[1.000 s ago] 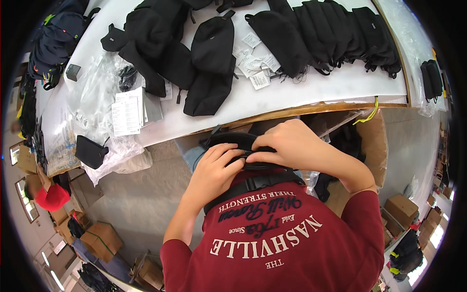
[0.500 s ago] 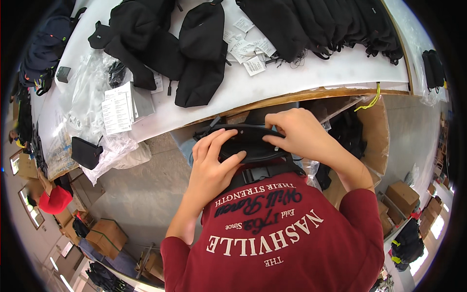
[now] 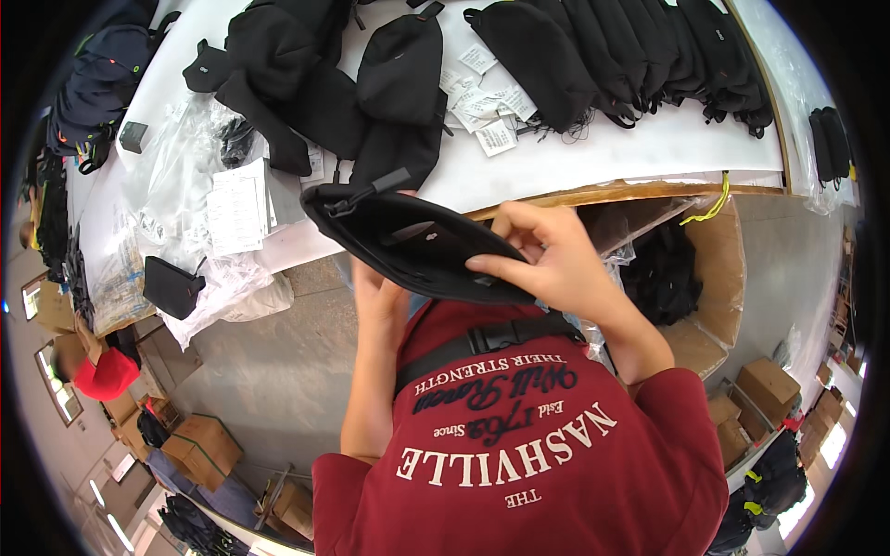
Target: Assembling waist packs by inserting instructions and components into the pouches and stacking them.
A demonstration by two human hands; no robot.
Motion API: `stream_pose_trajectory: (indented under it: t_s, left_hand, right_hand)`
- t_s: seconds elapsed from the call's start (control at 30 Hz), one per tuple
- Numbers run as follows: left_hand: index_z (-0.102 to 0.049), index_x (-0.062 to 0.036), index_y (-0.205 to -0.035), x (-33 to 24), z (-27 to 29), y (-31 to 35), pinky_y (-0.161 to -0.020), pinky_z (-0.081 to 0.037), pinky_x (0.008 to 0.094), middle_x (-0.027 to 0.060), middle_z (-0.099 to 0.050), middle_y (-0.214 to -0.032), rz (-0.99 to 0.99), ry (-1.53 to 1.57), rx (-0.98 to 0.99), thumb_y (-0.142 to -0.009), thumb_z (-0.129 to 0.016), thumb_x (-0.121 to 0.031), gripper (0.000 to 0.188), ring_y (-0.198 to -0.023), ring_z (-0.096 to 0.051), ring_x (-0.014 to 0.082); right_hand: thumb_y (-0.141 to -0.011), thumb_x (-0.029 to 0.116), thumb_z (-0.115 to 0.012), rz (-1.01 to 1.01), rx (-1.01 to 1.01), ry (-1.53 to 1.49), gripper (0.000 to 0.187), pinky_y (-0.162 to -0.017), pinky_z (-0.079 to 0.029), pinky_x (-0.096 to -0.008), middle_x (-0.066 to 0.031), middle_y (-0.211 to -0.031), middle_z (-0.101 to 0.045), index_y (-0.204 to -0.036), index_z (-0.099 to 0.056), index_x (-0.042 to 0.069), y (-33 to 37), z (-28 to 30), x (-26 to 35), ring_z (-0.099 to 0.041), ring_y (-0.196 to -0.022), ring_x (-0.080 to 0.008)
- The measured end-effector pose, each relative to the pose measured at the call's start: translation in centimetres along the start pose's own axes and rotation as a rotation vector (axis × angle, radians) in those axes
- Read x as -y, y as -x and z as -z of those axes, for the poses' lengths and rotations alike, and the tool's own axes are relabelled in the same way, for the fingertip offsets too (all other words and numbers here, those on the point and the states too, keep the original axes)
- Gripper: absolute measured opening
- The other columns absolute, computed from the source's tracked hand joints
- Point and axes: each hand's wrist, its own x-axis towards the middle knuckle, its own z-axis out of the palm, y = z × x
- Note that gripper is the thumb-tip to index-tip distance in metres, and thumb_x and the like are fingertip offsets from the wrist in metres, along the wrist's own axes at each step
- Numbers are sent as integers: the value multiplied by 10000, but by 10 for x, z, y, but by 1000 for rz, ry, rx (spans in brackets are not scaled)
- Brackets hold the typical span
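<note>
A black zip pouch (image 3: pixel 408 264) hangs tilted in front of my waist, its long mouth open so that the dark lining and a small white mark inside show. My right hand (image 3: pixel 547 255) pinches the pouch's rim at its right end between thumb and fingers. My left hand (image 3: pixel 378 295) holds the pouch from below and behind; most of its fingers are hidden by it. A dark zipper pull (image 3: pixel 380 183) sticks up at the pouch's upper left edge. A black strap with a buckle (image 3: pixel 482 338) runs across my waist.
On the white table (image 3: pixel 649 157) lie black bags (image 3: pixel 399 69), a row of black bags (image 3: pixel 640 56), white labels (image 3: pixel 496 137) and a stack of printed sheets (image 3: pixel 236 208). A small black pouch (image 3: pixel 173 287) sits at the left edge. An open carton (image 3: pixel 718 269) holds black items below.
The pouch has come up and left, and its mouth now gapes toward me. My left hand has left the rim and gone beneath and behind it. My right hand stays at the right end.
</note>
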Motion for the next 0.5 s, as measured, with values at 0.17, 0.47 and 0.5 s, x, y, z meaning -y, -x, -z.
stream_pose_trajectory:
  t_s: [0.17,0.47,0.5]
  left_hand:
    - [-458,-57,-1277,18,9,3,-969,-449,357,78,-581,-1171,93,211,150,-761,-779,-241,635,-1101,-554,211]
    - [-519,-32,-1186,17,11,-3,-907,-507,360,91,-623,-1083,274,473,-28,-795,-721,-135,452,-1014,-608,232]
    - [-514,-24,-1188,17,12,-3,-910,-507,365,96,-622,-1086,284,486,-15,-798,-715,-137,453,-1006,-612,239]
  right_hand:
    - [-791,77,-726,-68,57,71,214,-489,-294,-189,16,-636,-515,-790,-526,0,-3,-20,-5,-377,-598,0]
    - [-997,331,-449,-1,-97,-342,362,-522,-365,-270,15,-615,-443,-797,-454,29,1,-38,-21,-429,-566,-73]
    - [-997,331,-449,-3,-95,-339,362,-522,-365,-270,15,-615,-443,-797,-454,29,3,-39,-23,-429,-566,-73]
